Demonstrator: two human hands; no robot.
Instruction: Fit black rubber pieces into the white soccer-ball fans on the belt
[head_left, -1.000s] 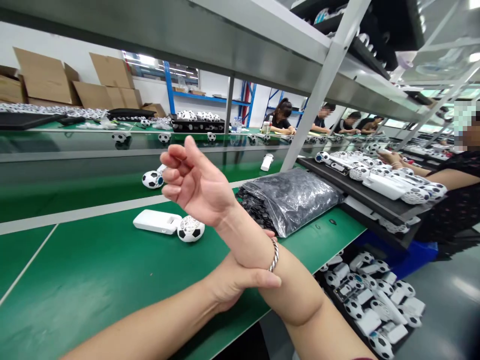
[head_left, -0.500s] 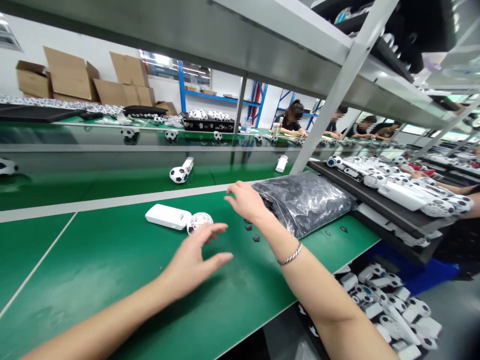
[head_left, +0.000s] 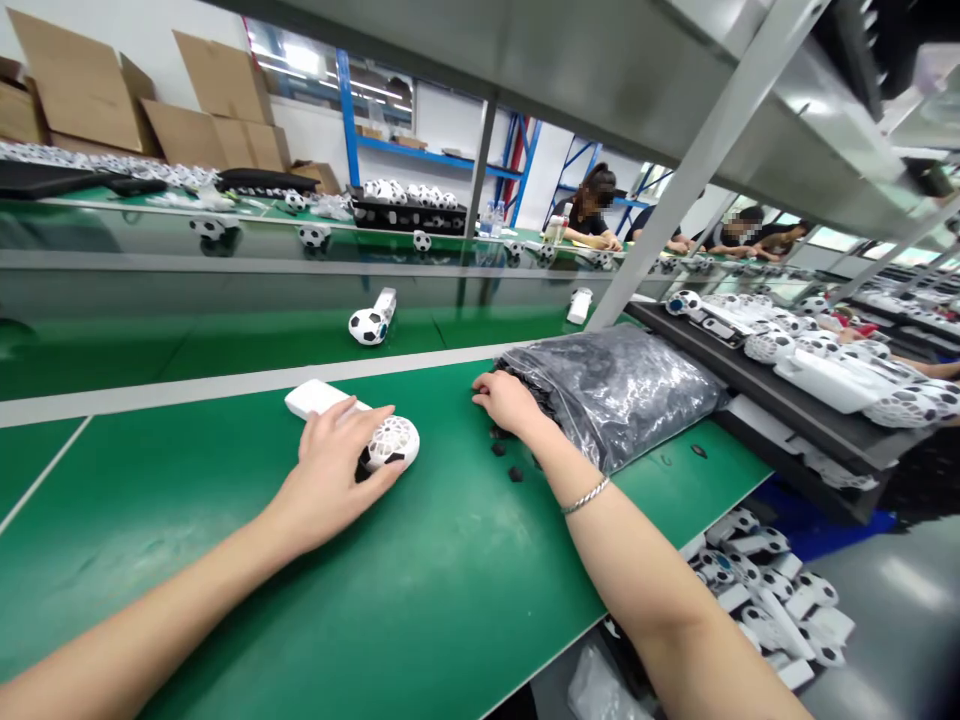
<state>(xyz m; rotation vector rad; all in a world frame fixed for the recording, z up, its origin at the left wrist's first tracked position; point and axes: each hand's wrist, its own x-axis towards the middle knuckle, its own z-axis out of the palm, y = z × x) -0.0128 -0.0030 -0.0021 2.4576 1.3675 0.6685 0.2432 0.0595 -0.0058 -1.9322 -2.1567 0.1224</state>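
On the green work surface lies a white handheld fan (head_left: 395,440) with an openwork soccer-ball head and a flat handle. My left hand (head_left: 330,475) is over it, thumb at the ball and fingers across the handle, closed around it. My right hand (head_left: 510,400) is at the mouth of a clear plastic bag (head_left: 622,390) full of small black pieces. Its fingertips are pinched together; whatever is between them is hidden. A few loose black pentagon pieces (head_left: 515,474) lie just below that hand.
Behind a pale rail, a belt carries another soccer-ball fan (head_left: 371,318) and a white one (head_left: 579,305). At right, a black tray (head_left: 720,345) holds many fans. More fans (head_left: 780,600) are heaped below the table edge. A slanted post (head_left: 675,210) rises beyond the bag. Co-workers sit farther back.
My left hand has moved left and down onto the fan and closed on it. My right hand's fingers have drawn together beside the bag opening. The camera view has shifted slightly.
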